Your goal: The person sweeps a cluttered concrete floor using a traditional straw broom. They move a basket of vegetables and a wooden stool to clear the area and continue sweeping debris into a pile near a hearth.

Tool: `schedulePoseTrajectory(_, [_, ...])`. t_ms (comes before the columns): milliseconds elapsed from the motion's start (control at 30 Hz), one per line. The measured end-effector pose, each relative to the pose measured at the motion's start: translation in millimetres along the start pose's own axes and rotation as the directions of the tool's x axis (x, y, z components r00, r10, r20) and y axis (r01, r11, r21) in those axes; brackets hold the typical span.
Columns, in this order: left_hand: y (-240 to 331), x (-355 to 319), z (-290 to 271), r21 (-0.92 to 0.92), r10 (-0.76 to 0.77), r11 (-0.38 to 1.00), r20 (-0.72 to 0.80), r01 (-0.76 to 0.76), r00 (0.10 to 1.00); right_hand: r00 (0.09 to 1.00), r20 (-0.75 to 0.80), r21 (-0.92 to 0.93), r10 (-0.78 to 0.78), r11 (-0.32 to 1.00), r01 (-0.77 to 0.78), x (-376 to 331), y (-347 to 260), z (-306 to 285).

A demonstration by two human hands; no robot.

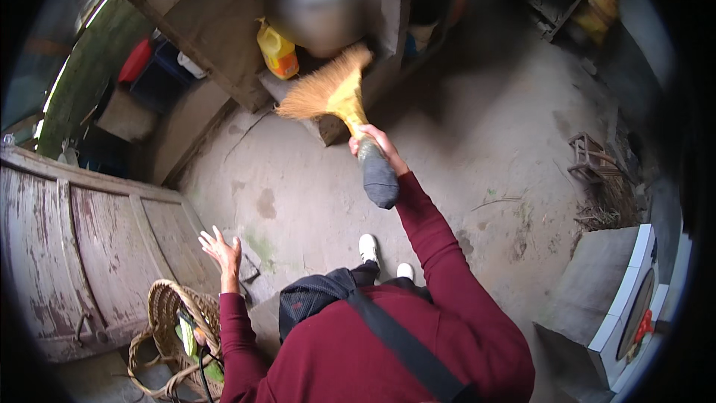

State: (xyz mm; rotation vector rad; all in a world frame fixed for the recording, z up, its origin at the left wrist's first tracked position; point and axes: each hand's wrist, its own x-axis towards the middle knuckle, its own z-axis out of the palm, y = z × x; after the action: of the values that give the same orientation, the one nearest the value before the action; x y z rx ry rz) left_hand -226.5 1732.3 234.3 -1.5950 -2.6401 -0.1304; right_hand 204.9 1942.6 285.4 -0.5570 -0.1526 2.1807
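Observation:
My right hand (379, 148) is wrapped round the handle of a hand broom (347, 97), raised out in front of me. The broom's tan bristles fan out toward the far left, its yellow neck is above my fingers, and the dark grey butt of the handle points back toward me. My left hand (222, 254) hangs empty with its fingers spread, between the weathered wooden door and my body. Below it stands a wicker basket (168, 295) with green vegetables inside.
A yellow jug (277, 51) with an orange label rests on a ledge at the far side. The wooden door (112, 246) fills the left. At right are a small wooden stool (589, 157), a brushwood pile (608, 201) and a white-tiled block (623, 313). Concrete floor (477, 179) lies between.

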Motion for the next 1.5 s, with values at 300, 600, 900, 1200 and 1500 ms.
schedulePoseTrajectory(300, [32,2,39,-0.040,0.112,0.994,0.280,-0.104,0.953,0.893,-0.270,-0.174,-0.360,0.931,0.322,-100,41,-28])
schedulePoseTrajectory(600, [102,15,68,-0.433,0.488,0.868,0.658,-0.242,0.574,0.881,-0.455,-0.183,-0.128,0.982,0.049,-104,56,-146])
schedulePoseTrajectory(900, [172,32,90,-0.454,0.485,0.871,0.740,-0.187,0.466,0.790,-0.600,-0.286,-0.125,0.956,-0.066,-224,-10,-305])
schedulePoseTrajectory(1200, [237,29,99,-0.418,0.441,0.895,0.787,-0.154,0.431,0.152,-0.770,-0.638,-0.620,0.750,-0.173,-255,-127,-425])
schedulePoseTrajectory(1500, [289,40,90,-0.378,0.411,0.911,0.810,-0.164,0.417,0.694,-0.618,-0.305,-0.371,0.926,0.224,-161,-155,-258])
